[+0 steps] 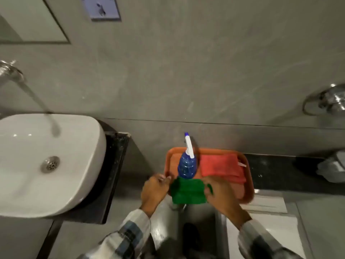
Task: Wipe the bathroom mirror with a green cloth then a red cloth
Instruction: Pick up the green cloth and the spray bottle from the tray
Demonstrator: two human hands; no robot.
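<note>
On the orange tray [248, 184] against the grey wall sit one blue spray bottle [187, 166], upright with a white trigger head, one folded red cloth [222, 168] to its right, and one green cloth [187, 191] at the near edge; no writing on any of them can be read. Both plaid-sleeved arms reach forward: the right hand [221, 195] pinches the green cloth's right end, while the left hand [155, 189] hovers at its left edge with fingers loosely curled, contact unclear.

No legible text anywhere, wall plaque [102, 8] at top edge blurred, markings unreadable, spray bottle [187, 165] label-free
</note>
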